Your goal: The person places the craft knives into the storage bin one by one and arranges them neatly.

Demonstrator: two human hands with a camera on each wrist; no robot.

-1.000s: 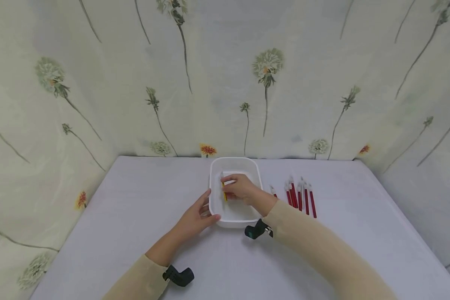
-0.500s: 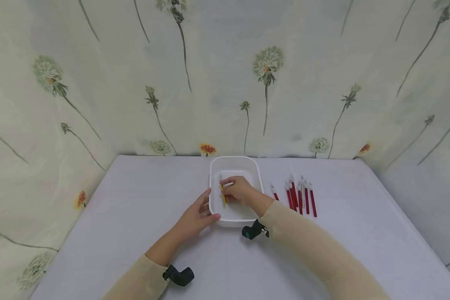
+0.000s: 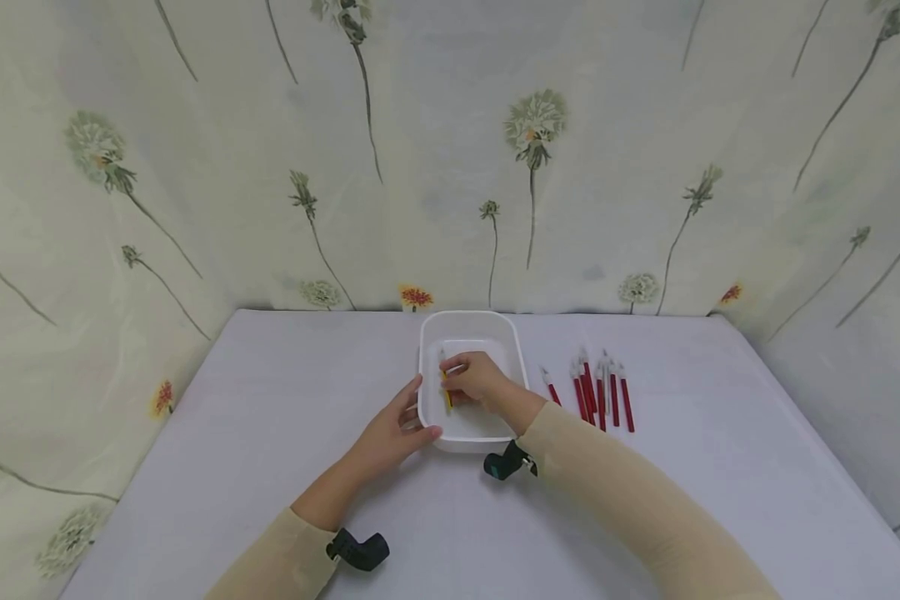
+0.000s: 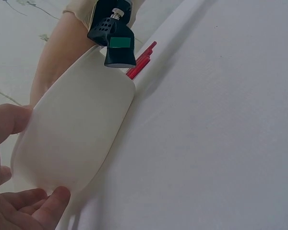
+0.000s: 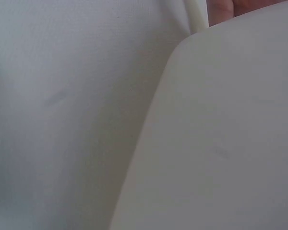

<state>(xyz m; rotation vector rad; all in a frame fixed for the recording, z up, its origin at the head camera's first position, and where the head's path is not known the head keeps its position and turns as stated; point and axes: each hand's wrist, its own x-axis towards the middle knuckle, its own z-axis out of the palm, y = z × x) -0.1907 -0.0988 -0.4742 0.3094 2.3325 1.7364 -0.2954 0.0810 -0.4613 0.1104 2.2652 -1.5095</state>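
Yellow pen (image 3: pixel 447 395) apparently pinched by right hand (image 3: pixel 477 378), reaching inside white tub (image 3: pixel 472 446); left hand (image 3: pixel 392 433) spread against tub's corner.

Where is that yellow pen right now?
In the head view, the yellow pen is inside the white plastic tub, near its left wall, in the fingertip grip of the right hand.

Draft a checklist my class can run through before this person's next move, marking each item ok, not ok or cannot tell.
1. Left grip on the white tray's near-left corner: ok.
2. Right grip pinching the yellow stick inside the tray: ok.
3. Yellow stick flat on the tray floor: cannot tell.
4. Yellow stick let go: not ok, right grip has it.
5. Red sticks all together: not ok, one stick lies apart, nearer the tray.
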